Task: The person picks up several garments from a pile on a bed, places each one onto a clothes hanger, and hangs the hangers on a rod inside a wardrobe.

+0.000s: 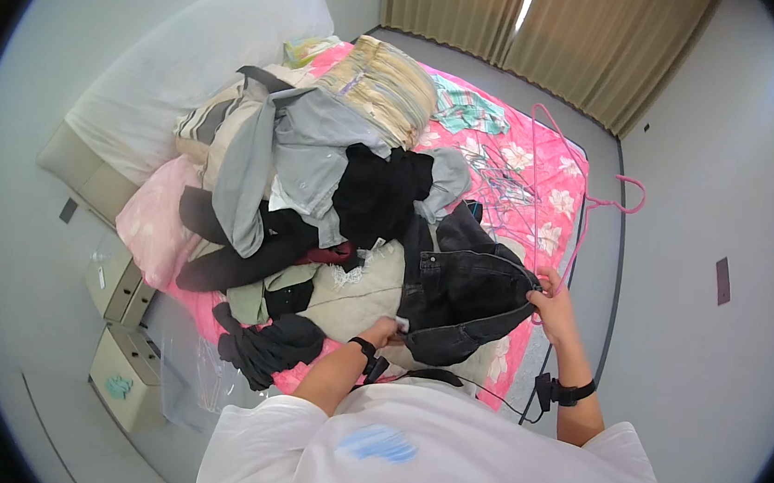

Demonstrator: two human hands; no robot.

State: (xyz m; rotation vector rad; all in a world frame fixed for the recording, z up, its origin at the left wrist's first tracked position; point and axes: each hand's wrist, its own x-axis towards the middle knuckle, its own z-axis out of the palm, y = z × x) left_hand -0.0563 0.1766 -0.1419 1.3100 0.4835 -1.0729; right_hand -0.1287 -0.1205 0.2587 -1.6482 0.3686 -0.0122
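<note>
A black denim garment (pixel 471 291) is spread between my two hands above the near right part of the bed; whether it is jeans or a jacket I cannot tell. My left hand (pixel 385 332) is closed on its lower left edge, beside a small white patch. My right hand (pixel 552 306) pinches its right edge with the thumb and fingers. A pink clothes hanger (pixel 585 214) stands up from that same hand, one end at the fingers and its hook pointing right. Just left of the garment lies a beige cloth (pixel 354 294).
Heaped clothes cover the bed, among them a grey shirt (pixel 309 132), a black garment (pixel 378 189) and a dark grey one (pixel 279 350). Several thin hangers (pixel 504 183) lie on the pink floral sheet (pixel 562 165). Bedside drawers (pixel 127 375) stand left, a wall (pixel 708 198) right.
</note>
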